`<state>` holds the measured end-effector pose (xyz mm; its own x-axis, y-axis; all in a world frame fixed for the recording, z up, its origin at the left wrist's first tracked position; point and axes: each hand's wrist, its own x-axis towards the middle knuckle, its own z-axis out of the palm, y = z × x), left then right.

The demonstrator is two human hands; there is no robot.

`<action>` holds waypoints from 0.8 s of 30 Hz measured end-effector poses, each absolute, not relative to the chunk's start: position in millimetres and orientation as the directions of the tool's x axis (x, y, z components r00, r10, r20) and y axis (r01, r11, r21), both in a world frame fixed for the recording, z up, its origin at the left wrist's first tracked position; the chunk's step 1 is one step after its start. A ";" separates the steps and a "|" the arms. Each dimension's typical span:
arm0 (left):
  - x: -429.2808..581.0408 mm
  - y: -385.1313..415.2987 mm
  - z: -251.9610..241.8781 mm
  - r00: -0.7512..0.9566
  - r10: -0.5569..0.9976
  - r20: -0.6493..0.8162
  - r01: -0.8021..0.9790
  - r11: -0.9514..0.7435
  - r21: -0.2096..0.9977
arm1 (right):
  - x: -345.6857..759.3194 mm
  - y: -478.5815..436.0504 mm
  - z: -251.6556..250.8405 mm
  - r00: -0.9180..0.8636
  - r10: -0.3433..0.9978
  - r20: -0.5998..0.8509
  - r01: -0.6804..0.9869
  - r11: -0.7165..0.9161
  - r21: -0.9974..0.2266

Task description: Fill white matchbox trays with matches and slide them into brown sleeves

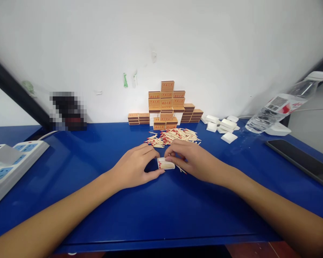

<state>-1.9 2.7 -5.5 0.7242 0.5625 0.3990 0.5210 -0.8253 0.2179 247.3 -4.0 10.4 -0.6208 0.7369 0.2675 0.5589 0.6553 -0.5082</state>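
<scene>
A small white matchbox tray [166, 166] with several red-headed matches lying in it rests on the blue table. My left hand [138, 165] grips the tray at its left end, thumb at the near side and index finger at the far side. Over the tray's right end, my right hand [192, 157] is closed with its thumb and fingertips together. A few matches [182, 170] stick out below that hand's fingers. Just beyond both hands lies a loose pile of matches [179, 136], partly hidden by my right hand.
Orange and brown matchboxes [166, 103] stand stacked against the wall. To their right are several white trays [228, 124], a tilted water bottle [282, 104] and a dark phone [303, 161]. A power strip [29, 154] lies at the left, with a blurred dark object [70, 111] behind.
</scene>
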 end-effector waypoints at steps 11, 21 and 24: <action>-2.9 2.6 -4.7 0.713 0.569 0.410 0.527 -0.820 0.222 | 244.5 -5.0 12.3 -0.478 0.858 0.190 0.472 0.433 -0.768; -3.9 4.5 -5.9 0.690 0.583 0.429 0.552 -0.807 0.209 | 254.9 1.8 15.5 -0.518 0.808 0.279 0.583 0.573 -0.576; -4.1 4.7 -6.6 0.689 0.586 0.426 0.554 -0.805 0.211 | 270.5 7.4 25.6 -0.591 0.780 0.206 0.622 0.603 -0.499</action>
